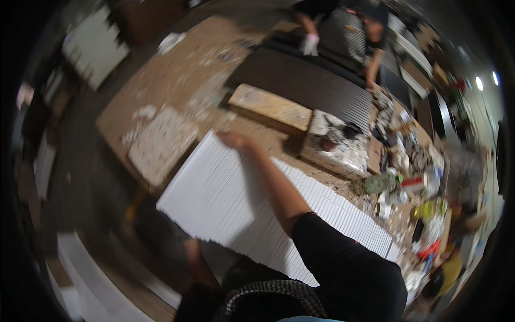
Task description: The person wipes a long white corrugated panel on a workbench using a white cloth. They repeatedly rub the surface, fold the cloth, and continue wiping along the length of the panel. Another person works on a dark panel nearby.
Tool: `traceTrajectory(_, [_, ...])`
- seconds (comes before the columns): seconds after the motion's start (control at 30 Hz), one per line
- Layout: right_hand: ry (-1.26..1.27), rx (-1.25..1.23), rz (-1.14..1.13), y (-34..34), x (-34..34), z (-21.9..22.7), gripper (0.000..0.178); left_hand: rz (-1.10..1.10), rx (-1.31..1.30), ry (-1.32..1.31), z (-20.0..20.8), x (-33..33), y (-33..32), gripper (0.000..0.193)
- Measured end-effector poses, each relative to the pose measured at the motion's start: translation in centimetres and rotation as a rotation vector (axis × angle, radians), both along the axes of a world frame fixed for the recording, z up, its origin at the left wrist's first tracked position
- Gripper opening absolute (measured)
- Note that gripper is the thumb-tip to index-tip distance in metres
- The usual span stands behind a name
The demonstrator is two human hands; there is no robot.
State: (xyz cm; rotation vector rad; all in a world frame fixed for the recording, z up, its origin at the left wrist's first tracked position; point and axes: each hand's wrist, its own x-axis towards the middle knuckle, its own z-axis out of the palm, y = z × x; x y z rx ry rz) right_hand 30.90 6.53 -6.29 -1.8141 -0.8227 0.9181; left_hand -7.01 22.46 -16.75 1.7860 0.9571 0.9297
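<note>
A long row of thin white strips (214,198), packed edge to edge, crosses the middle of the view. Their exact kind does not show. Across the row reaches my right arm in a black sleeve, and my right hand (234,140) grips the far edge close to the row's left end. On the near side, my left hand (194,256) is low beside the strips' near edge. Blur and shadow hide its fingers, so I cannot see whether it touches them.
Beyond the strips lie a wooden block (271,106), a speckled white block (335,147) and a dark panel (295,75). Bottles (380,183) and clutter crowd the right side. Another person's gloved hand (310,44) is at the far side. White boards (88,273) lie lower left.
</note>
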Motion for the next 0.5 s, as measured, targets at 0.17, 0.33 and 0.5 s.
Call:
traceTrajectory(0.17, [0.143, -0.233, -0.053, -1.2, -0.7, 4.0, 0.097, -0.031, -0.041, -0.044, -1.7, 0.4, -1.3, 0.050])
traceTrajectory(0.33, [0.122, -0.334, -0.131, 3.0, 1.0, 4.0, 0.092, -0.046, 0.098, -0.088, -4.7, 0.1, 3.0, 0.050])
traceTrajectory(0.5, [-0.116, -0.406, -0.100, 4.0, 2.6, 3.9, 0.101, 0.026, -0.522, -0.428, 3.1, 5.5, 2.7, 0.052])
